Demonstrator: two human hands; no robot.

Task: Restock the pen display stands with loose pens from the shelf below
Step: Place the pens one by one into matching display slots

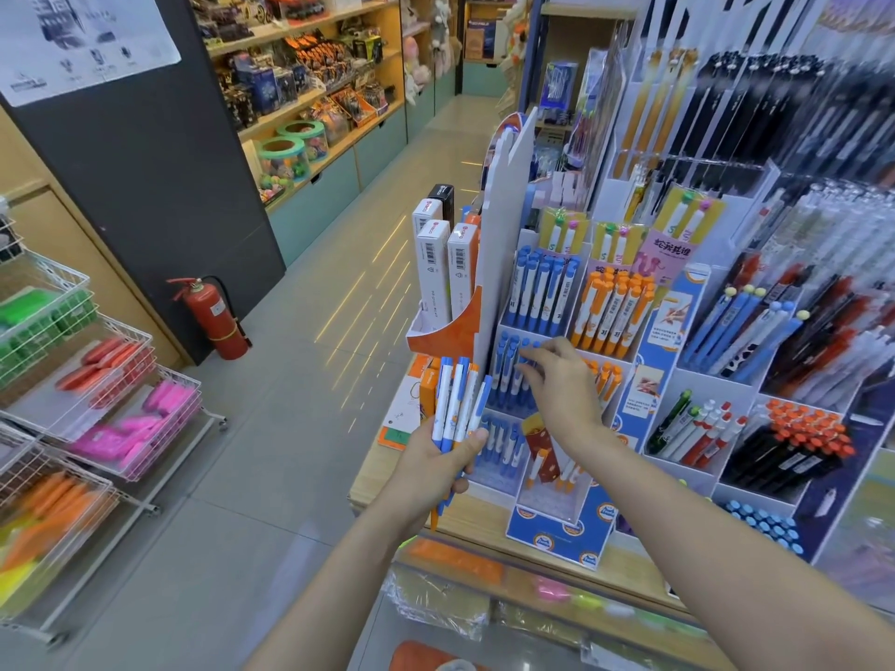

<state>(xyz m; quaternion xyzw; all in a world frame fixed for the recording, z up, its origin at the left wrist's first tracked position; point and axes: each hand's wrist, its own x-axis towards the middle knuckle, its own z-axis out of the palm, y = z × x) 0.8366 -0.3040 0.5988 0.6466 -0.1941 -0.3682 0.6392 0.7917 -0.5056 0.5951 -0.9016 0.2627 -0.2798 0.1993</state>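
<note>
Holding a bunch of blue-and-white pens (455,404) upright in a closed grip, the left hand (438,460) sits at 6 o'clock; at 3 o'clock from it, the right hand (564,380) pinches a blue pen in the display stand (513,375) on the surface (489,520)
</note>
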